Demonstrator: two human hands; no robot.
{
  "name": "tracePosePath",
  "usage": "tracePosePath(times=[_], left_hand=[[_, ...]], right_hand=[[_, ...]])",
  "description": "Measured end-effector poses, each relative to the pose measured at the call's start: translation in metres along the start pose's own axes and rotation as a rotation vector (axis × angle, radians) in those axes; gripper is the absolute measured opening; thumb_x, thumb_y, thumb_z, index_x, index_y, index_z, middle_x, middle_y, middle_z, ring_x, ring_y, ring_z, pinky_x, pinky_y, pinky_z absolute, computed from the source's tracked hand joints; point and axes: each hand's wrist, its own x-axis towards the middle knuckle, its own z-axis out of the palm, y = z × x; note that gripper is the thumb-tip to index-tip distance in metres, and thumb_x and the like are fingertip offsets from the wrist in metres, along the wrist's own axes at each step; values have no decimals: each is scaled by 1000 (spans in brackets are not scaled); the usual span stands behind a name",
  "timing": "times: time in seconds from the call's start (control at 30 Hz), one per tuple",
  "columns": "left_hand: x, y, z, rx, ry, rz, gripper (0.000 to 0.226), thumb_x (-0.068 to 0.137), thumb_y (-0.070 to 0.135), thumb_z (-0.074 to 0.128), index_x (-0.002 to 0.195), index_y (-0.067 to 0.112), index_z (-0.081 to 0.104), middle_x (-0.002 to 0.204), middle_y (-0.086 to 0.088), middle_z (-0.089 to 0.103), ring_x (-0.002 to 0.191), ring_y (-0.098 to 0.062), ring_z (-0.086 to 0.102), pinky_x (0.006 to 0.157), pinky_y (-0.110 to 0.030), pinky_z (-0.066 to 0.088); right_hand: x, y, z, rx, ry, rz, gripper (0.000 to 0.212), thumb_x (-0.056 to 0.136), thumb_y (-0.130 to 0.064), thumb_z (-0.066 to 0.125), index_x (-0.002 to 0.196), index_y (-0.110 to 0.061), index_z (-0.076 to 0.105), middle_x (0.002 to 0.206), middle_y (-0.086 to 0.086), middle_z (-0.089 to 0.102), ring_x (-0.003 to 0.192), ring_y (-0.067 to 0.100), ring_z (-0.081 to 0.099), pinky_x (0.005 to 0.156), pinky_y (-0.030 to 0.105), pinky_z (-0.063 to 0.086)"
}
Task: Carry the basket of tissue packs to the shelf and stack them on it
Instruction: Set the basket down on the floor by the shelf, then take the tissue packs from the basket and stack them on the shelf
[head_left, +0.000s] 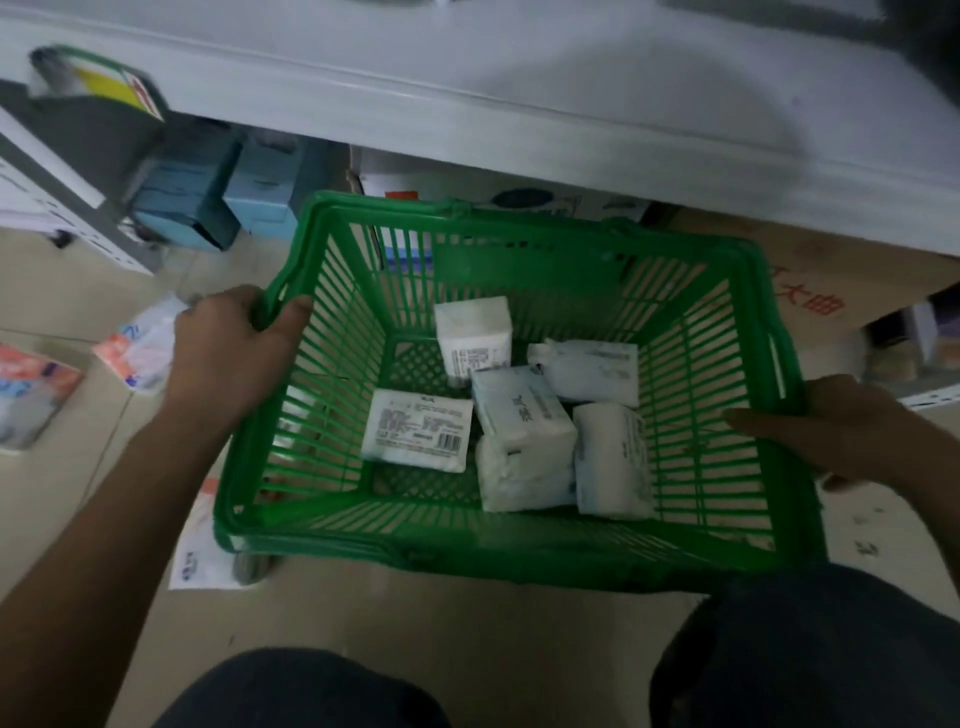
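Observation:
A green plastic basket (332, 525) sits low in front of me, just above the tiled floor. Several white tissue packs (524, 415) lie loose on its bottom. My left hand (234, 348) grips the basket's left rim, thumb inside the wall. My right hand (841, 426) holds the right rim, fingers reaching inside. A white shelf board (519, 88) runs across the top of the view, right behind the basket. My dark-clad knees show at the bottom.
Blue boxes (208, 202) stand under the shelf at the left. A cardboard box with red print (810, 291) lies under it at the right. Loose tissue packs (140, 348) lie on the floor at the left, and another green basket (98, 83) sits at the far upper left.

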Motion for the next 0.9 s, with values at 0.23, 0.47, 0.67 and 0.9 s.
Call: tracePosePath(times=[0.23,0.47,0.67,0.9], left_hand=[[13,47,10,2,27,638,40,98,45,58,122,13,64,108,-11,71,94,-24,66,82,-40,54],[13,47,108,348,-810,467,64,90,58,70,140,18,60,143,-9,63,124,-28,61,107,-46,51],[24,15,136,467,-931,273,101,69,62,87,150,16,49,153,-8,54,134,-30,54,106,-38,45],[20,12,143,567,-993,235,101,68,54,92,149,13,47,152,-8,53,134,-28,54,105,-36,46]], right_hand=[[17,-102,-41,-265,310,-476,85,63,-95,52,81,-14,72,63,9,73,56,27,72,52,35,63],[34,-192,55,-370,-426,-350,88,86,-69,67,134,3,58,103,16,75,91,29,75,80,40,65],[64,-174,119,-76,-487,-241,110,86,-62,72,164,-6,18,167,15,32,143,37,47,92,35,53],[69,-154,141,82,-622,-111,99,82,-58,79,156,-8,37,151,16,53,128,38,60,99,52,56]])
